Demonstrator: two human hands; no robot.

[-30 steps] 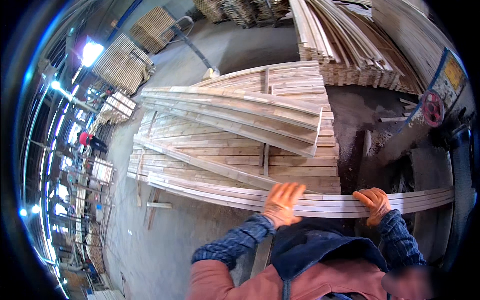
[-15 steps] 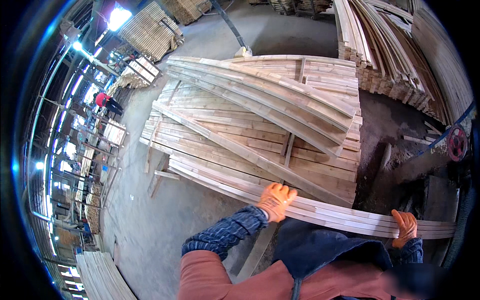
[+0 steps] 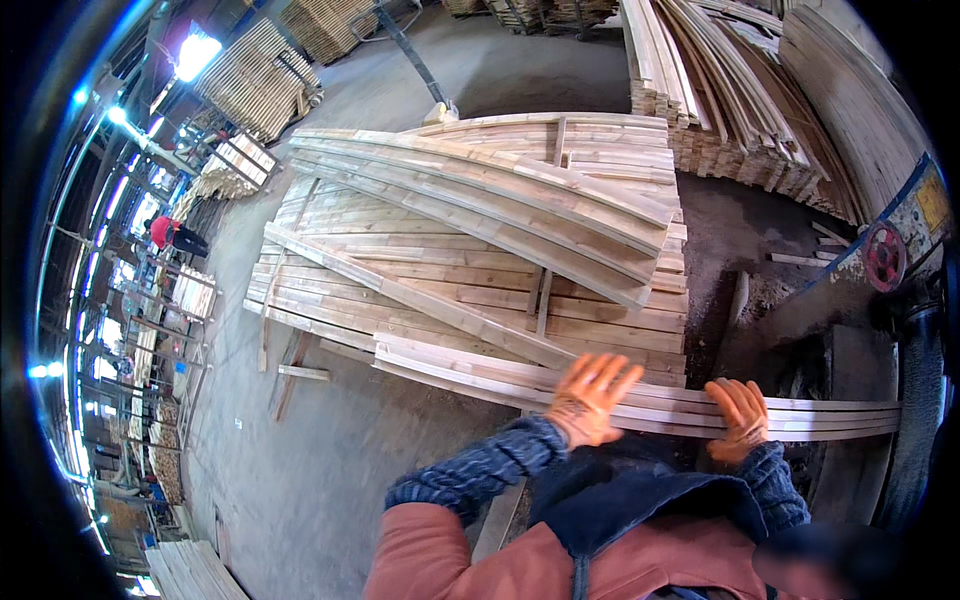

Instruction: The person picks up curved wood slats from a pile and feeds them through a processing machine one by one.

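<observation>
A bundle of several long, pale wooden strips [image 3: 670,413] lies side by side along the near edge of a broad stack of boards [image 3: 380,245]. My left hand [image 3: 590,402], in an orange glove, is over the middle of the strips with its fingers spread. Farther right, my gloved right hand [image 3: 738,418] is closed over the same strips, fingers bent across their top. The strips' right end reaches the machine at the right. One loose board [image 3: 400,292] slants across the stack, and several wider boards [image 3: 490,200] lie at an angle behind it.
On the right stands a machine with a red handwheel [image 3: 885,256] and a dark cylindrical part [image 3: 917,400]. Tall piles of lumber [image 3: 735,150] rise at the back right. Far left, a person in a red top [image 3: 165,232] is beside racks of wood. A post [image 3: 408,55] stands behind the stack.
The strips have slid right relative to the stack. My left hand has loosened and spread its fingers; my right hand has moved left, nearer to it. The whole view has shifted slightly.
</observation>
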